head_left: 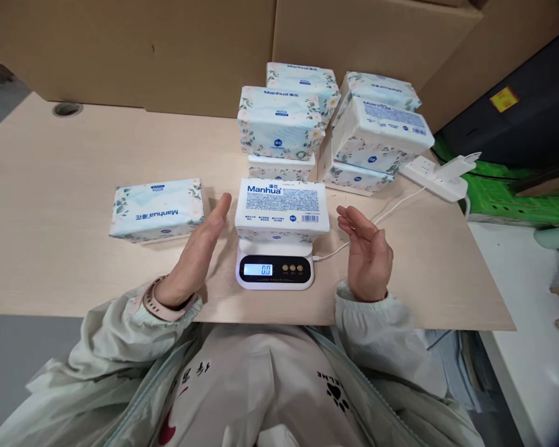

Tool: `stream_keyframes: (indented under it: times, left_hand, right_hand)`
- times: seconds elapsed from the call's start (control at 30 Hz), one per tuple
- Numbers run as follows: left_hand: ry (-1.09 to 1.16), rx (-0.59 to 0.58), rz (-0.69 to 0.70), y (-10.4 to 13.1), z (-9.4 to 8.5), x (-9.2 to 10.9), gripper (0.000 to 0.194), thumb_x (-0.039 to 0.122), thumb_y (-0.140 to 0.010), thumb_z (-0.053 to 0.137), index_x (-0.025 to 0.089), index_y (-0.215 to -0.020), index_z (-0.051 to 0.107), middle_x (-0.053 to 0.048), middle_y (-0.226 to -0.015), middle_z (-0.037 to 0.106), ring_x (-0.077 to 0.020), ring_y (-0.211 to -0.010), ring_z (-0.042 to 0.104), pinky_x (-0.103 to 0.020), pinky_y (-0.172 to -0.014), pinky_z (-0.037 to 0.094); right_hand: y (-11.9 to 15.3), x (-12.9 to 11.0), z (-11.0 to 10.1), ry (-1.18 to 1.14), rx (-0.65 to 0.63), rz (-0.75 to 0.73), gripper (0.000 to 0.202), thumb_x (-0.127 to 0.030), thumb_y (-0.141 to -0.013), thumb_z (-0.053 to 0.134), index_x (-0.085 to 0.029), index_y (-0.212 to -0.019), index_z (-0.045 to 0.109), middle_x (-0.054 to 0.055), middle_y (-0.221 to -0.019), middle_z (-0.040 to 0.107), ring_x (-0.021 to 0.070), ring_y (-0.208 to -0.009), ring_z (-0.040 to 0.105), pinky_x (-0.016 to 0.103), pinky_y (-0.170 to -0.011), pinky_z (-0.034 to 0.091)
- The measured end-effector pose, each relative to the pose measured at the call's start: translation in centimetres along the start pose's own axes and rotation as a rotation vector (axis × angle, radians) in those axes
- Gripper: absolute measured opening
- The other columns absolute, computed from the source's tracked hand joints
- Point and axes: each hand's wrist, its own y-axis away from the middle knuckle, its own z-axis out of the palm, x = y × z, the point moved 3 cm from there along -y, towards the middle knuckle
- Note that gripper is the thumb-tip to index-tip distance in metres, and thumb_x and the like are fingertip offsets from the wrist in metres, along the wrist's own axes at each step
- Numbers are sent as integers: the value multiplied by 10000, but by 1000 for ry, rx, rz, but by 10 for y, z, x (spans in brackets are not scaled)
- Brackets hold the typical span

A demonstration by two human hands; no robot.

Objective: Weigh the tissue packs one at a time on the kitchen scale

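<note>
A tissue pack (282, 208) with its printed text side up rests on a small white digital scale (274, 273), whose lit display reads 0.0. My left hand (196, 248) is held upright beside the pack's left side, fingers stretched out, touching nothing. On the other side my right hand (367, 254) has its palm turned inward, fingers extended and slightly bent, apart from the pack. Another tissue pack (157, 210), its blue floral face up, lies on the table just left of my left hand.
Behind the scale stand stacked tissue packs (279, 121), with a second stack (382, 127) to their right. A white cable (395, 203) runs from the scale to a power strip (435, 177). Cardboard (205, 56) walls the table's back. A cable hole (68, 110) sits at far left.
</note>
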Motion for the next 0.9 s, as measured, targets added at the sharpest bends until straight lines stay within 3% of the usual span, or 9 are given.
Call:
stream_keyframes:
  times: [0.57, 0.9]
  left_hand:
    - [58, -23, -57, 1, 6, 4, 595, 595, -1064, 600, 415, -1628, 549, 73, -1752, 415, -332, -1713, 211, -612, -1453, 117]
    - [43, -33, -121, 4, 13, 20, 645, 535, -1121, 493, 302, -1718, 419, 37, -1815, 284, -298, -1736, 142, -522, -1455, 110]
  right_hand:
    - [1, -1, 4, 8, 35, 45, 553, -634, -1058, 456, -234, -1114, 834, 105, -1217, 838, 307, -1243, 749, 573, -1156, 546]
    - [0, -3, 4, -18, 59, 73, 559, -654, -1046, 489, -227, -1085, 848, 96, -1188, 849, 291, -1223, 759, 551, -1161, 550]
